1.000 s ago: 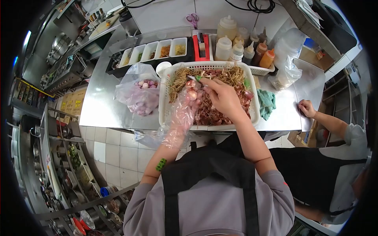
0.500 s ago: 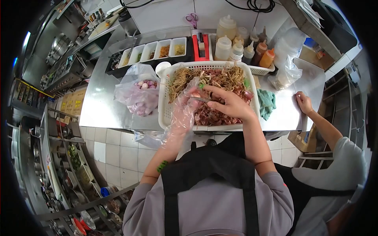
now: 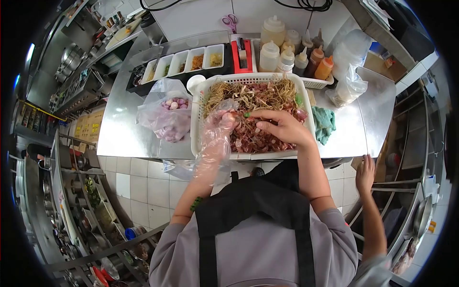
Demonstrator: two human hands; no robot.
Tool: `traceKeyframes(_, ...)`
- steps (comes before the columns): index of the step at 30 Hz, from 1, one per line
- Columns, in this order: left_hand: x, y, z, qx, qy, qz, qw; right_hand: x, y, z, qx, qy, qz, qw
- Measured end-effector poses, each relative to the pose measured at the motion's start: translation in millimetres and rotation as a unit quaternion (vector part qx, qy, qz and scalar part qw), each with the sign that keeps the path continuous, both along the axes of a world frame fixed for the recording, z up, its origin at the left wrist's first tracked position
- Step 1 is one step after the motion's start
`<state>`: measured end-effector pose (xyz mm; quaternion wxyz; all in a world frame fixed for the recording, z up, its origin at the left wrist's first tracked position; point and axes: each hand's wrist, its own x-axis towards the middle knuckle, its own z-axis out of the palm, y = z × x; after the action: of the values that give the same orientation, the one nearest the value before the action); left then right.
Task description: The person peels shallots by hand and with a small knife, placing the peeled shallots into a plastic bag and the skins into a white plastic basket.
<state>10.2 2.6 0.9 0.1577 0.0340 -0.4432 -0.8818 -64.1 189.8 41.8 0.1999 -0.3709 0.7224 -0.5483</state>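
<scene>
A tiled kitchen lined with steel furniture.
A white-tiled wall (image 3: 191, 21) backs the shiny metal desk (image 3: 117, 129); dark cable (image 3: 306, 5) loops above. Pale square tiles cover the floor (image 3: 138, 191). Crowded shelving (image 3: 103, 210) stands at left, an open rack (image 3: 406, 131) at right, and a bright strip light (image 3: 30, 52) glows at the far left edge.

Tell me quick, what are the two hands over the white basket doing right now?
Left hand: closed, seemingly around a shallot.
Right hand: thumb and index finger apart; I can't tell if it's holding anything.
</scene>
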Motion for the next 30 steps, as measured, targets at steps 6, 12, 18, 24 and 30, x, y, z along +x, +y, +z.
traceKeyframes(6, 1, -5, 6, 0.152, -0.034, -0.007, 0.988, -2, -3, -1, 0.035, 0.075, -0.151, 0.985)
traceKeyframes(12, -3, -9, -19, 0.179, 0.015, -0.039, 0.983, 22, -17, 6, 0.025, 0.123, -0.114, 0.985)
traceKeyframes(18, -7, -8, -24, 0.221, 0.024, -0.084, 0.971, 29, -26, -1, -0.001, 0.145, -0.08, 0.986)
traceKeyframes(24, -7, -6, -24, 0.21, 0.014, -0.068, 0.975, 30, -30, 0, 0.005, 0.189, -0.093, 0.978)
traceKeyframes(30, -7, -7, -25, 0.206, 0.015, -0.074, 0.976, 29, -32, -2, -0.012, 0.164, -0.081, 0.983)
